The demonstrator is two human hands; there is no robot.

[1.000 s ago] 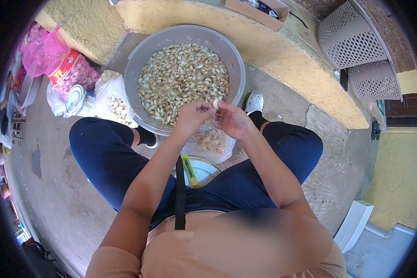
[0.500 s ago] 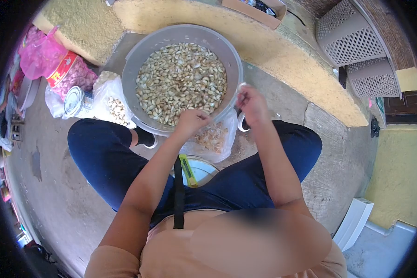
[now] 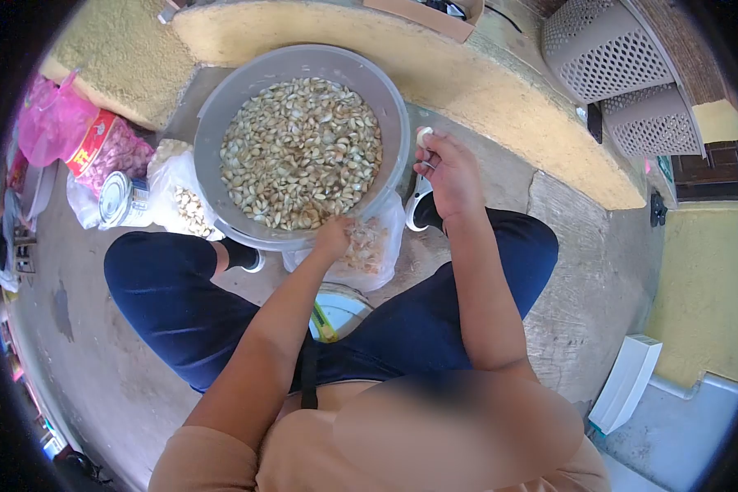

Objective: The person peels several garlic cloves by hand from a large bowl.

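Note:
A large grey tub (image 3: 398, 135) stands in front of me, filled with garlic cloves (image 3: 303, 148), many still in papery skin. My right hand (image 3: 454, 174), raised to the right of the tub, pinches a whitish garlic clove (image 3: 423, 137) between thumb and fingertips. A thin shiny strip shows below the clove at the same fingers. My left hand (image 3: 333, 238) is closed at the tub's near rim, beside a clear plastic bag (image 3: 380, 275) with garlic peels (image 3: 364, 246) in it. I cannot tell what its fingers hold.
Left of the tub are a white bag of cloves (image 3: 190, 209), a can (image 3: 121, 199) and a pink net bag (image 3: 115, 156). A yellow-handled tool (image 3: 324, 326) lies on a round light-blue lid between my legs. Behind runs a low yellow ledge (image 3: 484, 115); grey baskets (image 3: 603, 57) stand right.
My right hand has turned upward, bringing the clove into clear view. My left hand has moved from over the cloves down to the near rim by the peel bag. The view has shifted slightly.

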